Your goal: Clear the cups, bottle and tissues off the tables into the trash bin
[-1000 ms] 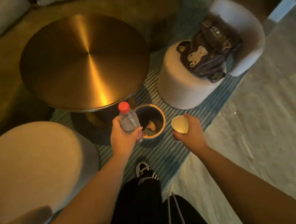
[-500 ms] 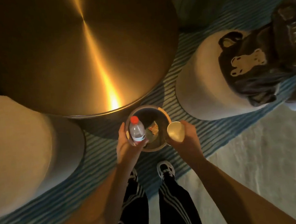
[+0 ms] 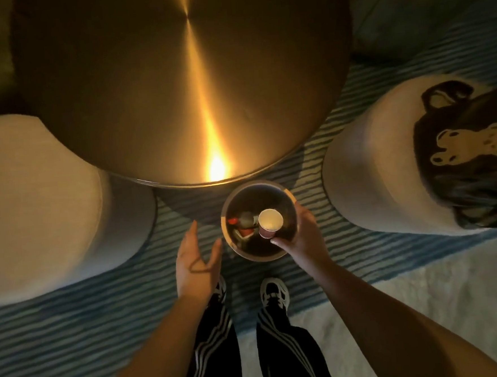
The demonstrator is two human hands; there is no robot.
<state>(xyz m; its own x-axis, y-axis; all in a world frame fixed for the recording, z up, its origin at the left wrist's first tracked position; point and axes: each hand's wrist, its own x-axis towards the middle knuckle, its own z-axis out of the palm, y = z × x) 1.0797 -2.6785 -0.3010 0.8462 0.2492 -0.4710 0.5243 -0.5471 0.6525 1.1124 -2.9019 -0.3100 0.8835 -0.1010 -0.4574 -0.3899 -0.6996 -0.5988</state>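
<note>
A lounge: brass round table [image 3: 175, 90], padded stools [image 3: 37, 209] (striped rug [image 3: 75, 333] underfoot).

arms [image 3: 377, 320] bare | trousers [image 3: 285, 359] black, white side stripes | trainers [image 3: 274, 295] black-white

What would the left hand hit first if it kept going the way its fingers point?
Probably the round table's rim. The open left hand points up-frame, left of the trash bin; only striped rug lies between, though depth is unclear.
</note>
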